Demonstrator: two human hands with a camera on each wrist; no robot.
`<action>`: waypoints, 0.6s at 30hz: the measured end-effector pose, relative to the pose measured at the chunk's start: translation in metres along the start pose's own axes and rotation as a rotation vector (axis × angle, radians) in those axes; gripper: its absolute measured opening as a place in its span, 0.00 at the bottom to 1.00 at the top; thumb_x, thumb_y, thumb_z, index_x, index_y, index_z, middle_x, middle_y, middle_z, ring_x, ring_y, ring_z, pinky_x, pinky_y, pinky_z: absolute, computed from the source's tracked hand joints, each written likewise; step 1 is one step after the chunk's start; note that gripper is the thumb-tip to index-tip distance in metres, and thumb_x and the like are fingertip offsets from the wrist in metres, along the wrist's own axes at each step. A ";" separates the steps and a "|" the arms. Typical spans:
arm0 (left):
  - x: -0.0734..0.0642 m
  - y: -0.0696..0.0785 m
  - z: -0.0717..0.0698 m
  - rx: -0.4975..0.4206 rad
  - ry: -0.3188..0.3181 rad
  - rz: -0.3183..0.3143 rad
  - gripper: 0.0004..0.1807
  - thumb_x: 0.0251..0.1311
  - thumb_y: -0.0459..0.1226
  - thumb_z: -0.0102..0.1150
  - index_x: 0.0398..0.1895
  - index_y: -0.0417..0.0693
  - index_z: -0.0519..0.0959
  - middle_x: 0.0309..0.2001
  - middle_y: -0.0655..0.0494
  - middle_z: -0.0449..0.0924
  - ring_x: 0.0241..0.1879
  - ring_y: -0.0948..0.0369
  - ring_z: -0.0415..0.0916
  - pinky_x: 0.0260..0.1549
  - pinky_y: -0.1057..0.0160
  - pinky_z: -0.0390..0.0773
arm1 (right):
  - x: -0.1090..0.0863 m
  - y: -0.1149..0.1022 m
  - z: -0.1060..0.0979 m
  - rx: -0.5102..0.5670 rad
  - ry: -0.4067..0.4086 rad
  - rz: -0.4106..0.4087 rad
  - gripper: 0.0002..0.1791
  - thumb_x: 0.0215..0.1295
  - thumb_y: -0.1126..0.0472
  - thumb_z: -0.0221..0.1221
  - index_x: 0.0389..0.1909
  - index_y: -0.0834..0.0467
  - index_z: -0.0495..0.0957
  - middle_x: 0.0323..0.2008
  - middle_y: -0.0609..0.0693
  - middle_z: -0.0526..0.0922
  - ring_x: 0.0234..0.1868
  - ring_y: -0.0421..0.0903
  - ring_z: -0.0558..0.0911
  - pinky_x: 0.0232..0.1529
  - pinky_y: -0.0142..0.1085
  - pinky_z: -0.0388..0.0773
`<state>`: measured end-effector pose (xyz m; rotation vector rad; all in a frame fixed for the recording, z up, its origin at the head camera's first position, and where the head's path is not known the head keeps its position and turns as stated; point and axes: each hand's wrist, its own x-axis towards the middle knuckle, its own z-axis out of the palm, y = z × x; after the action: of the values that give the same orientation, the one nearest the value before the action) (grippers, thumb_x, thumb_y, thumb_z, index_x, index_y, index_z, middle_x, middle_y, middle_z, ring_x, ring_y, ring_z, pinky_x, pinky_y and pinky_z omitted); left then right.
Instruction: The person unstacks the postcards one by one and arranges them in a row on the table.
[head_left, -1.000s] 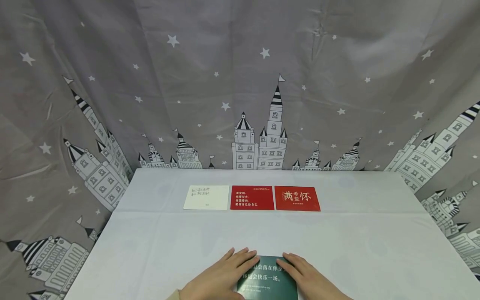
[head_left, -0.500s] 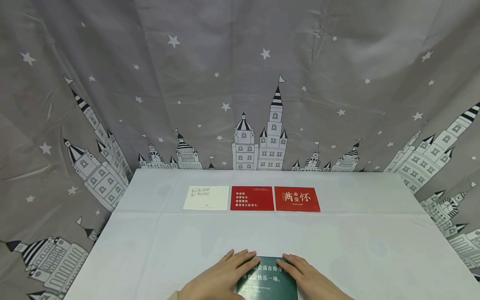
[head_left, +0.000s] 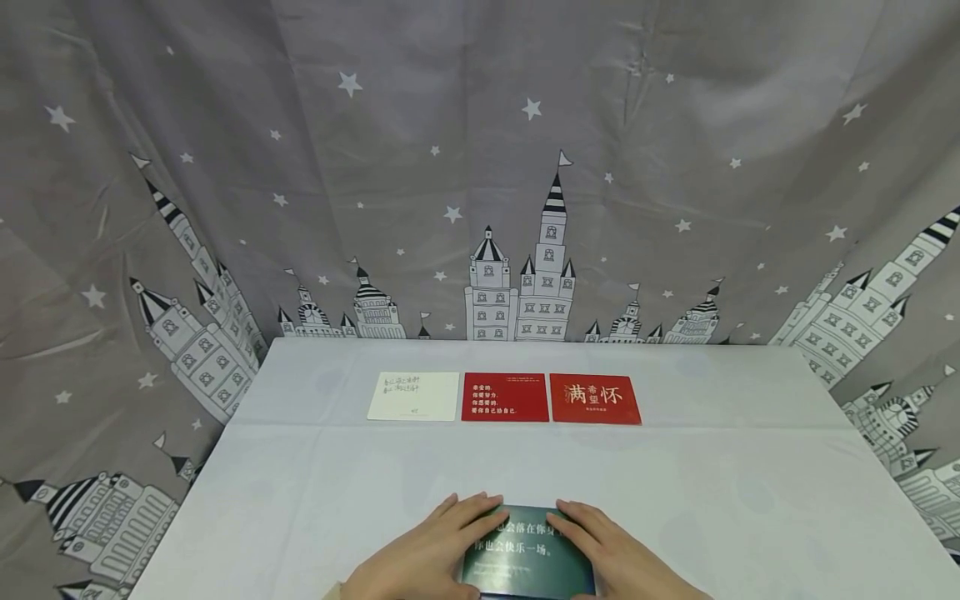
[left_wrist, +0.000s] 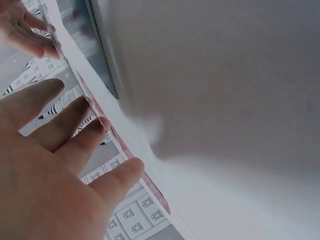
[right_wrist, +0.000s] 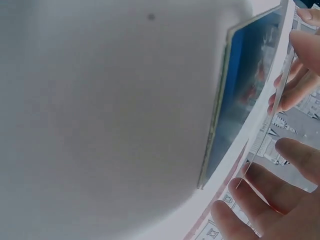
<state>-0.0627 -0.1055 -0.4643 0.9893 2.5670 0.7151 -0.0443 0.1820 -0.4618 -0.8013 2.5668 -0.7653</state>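
- Two hands on 1 green card (head_left: 528,550): L hand (head_left: 427,550) at its left side, R hand (head_left: 618,558) at its right. Fingers a bit spread, tips nr the far corners, thumbs nr the close edge; each looks to pinch the card, gap no wider than its thickness.
- Card's loc: mid-width of the tabletop (head_left: 480,467), toward the near edge (edge itself out of frame). Wrist views show it held up, apart from a blue-topped stack (right_wrist: 235,90) below.
- Handling (my guess): v. light, semi-stiff, bends if squeezed inward; glossy face = slippery. Best hold: opp. side edges nr corners, min. pressure, fingers off the print.
- Material: thin rect. card, smooth, w/ sheen, white lettering. Stack edge looks layered, pale; exact count can't tell.
- Nr tabletop's far edge, L to R in a row: cream card (head_left: 414,397) w/ dark script, red card (head_left: 505,397), orange-red card (head_left: 596,398); all flat, narrow gaps btwn.
- Tabletop cover: white, matte, faint crease. Backdrop (head_left: 630,108): grey fabric, soft folds, castle/star print.
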 end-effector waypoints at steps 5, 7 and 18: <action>0.002 -0.003 -0.003 0.022 0.008 0.009 0.47 0.40 0.56 0.63 0.67 0.64 0.56 0.66 0.66 0.52 0.63 0.59 0.52 0.58 0.43 0.55 | 0.007 0.000 -0.001 -0.020 0.008 -0.010 0.51 0.39 0.32 0.61 0.67 0.40 0.52 0.65 0.44 0.53 0.59 0.49 0.62 0.40 0.39 0.78; 0.002 -0.004 -0.004 0.030 0.010 0.016 0.47 0.39 0.55 0.64 0.67 0.63 0.56 0.66 0.65 0.53 0.63 0.59 0.53 0.59 0.43 0.53 | 0.009 0.000 -0.002 -0.022 0.008 -0.011 0.51 0.40 0.33 0.61 0.67 0.40 0.52 0.65 0.44 0.54 0.59 0.49 0.63 0.40 0.40 0.78; -0.001 -0.012 -0.009 0.091 0.058 0.063 0.48 0.38 0.52 0.66 0.67 0.58 0.58 0.66 0.60 0.55 0.63 0.60 0.53 0.59 0.44 0.53 | 0.017 -0.003 -0.002 -0.063 0.000 -0.033 0.48 0.44 0.37 0.63 0.67 0.40 0.51 0.66 0.44 0.53 0.59 0.50 0.63 0.42 0.43 0.77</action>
<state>-0.0719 -0.1171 -0.4632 1.0975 2.6495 0.6573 -0.0571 0.1705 -0.4613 -0.8644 2.5955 -0.6969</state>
